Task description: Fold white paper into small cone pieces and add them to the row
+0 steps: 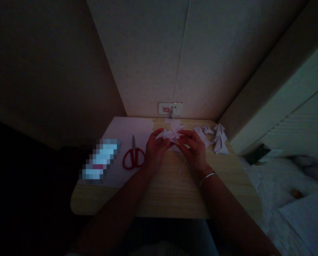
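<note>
Two grips: left grip (156, 150) and right grip (194, 149) pinch opposite sides of folded white paper (172, 135), between fingertips, over wood-grained surface (174, 199); paper has creased, pointed flaps. Red-handled metal scissors (133, 159) lie beside left grip.

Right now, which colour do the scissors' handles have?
The handles are red, seen in the head view.

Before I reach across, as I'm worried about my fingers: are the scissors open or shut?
The scissors look shut: their blades lie together, ending in one point.
</note>
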Available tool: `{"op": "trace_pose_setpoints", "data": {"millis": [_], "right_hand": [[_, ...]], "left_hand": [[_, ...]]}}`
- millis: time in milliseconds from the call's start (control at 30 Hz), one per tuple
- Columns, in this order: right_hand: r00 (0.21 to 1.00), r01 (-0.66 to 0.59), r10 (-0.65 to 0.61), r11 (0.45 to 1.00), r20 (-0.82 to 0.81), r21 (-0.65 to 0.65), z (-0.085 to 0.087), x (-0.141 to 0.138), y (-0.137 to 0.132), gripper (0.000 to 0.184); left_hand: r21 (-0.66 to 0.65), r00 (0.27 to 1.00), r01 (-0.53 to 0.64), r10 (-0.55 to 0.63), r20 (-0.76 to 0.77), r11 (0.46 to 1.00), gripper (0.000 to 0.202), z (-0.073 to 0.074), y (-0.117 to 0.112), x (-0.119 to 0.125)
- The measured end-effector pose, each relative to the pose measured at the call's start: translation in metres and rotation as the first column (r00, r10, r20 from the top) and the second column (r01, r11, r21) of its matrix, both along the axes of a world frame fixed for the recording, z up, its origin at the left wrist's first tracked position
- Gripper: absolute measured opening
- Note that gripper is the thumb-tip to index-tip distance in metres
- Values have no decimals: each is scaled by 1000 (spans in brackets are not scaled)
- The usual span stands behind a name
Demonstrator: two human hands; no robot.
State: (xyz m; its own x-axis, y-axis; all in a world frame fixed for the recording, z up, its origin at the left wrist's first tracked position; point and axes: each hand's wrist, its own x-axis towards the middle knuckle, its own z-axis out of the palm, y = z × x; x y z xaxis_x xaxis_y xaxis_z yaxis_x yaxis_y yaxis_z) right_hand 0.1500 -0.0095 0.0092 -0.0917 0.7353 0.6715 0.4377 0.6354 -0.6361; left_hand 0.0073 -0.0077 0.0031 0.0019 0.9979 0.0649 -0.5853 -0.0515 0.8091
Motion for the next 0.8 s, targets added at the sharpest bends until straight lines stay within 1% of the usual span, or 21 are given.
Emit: {"op": "trace_pose_setpoints", "data": {"millis": [100,167,267,333,467,567,633,700,800], "right_hand": [[1000,-17,15,997,28,70,0,-1,1,12],[1000,-5,3,997,26,76,0,-2,2,17],[998,54,-53,997,-23,62,-3,-5,2,8],[993,77,-74,996,-89,35,-5,-7,2,7],[970,37,-50,998,-238,-59,-9,-13,4,10],[949,10,-50,992,-310,-128,-9,-15,4,12],[940,2,-56,988,-338,-157,-8,-16,4,13],[938,-2,-56,986,-342,-168,-6,-16,3,14],[941,-41,-26,981,-338,-192,-4,-18,0,14]], "left_hand": [[-8,998,5,-5,59,1000,51,2,0,-1],[-10,997,4,-3,77,1000,50,3,0,-1],[5,996,6,-7,87,1000,47,3,0,0],[25,997,11,-13,80,1000,46,3,0,0],[94,999,-18,14,44,995,48,1,0,2],[159,997,-68,74,-28,985,34,-2,0,2],[175,990,-78,97,-106,982,26,-3,0,2],[168,981,-84,112,-162,982,24,-5,1,2],[156,973,-127,154,-173,980,23,-6,2,1]]}}
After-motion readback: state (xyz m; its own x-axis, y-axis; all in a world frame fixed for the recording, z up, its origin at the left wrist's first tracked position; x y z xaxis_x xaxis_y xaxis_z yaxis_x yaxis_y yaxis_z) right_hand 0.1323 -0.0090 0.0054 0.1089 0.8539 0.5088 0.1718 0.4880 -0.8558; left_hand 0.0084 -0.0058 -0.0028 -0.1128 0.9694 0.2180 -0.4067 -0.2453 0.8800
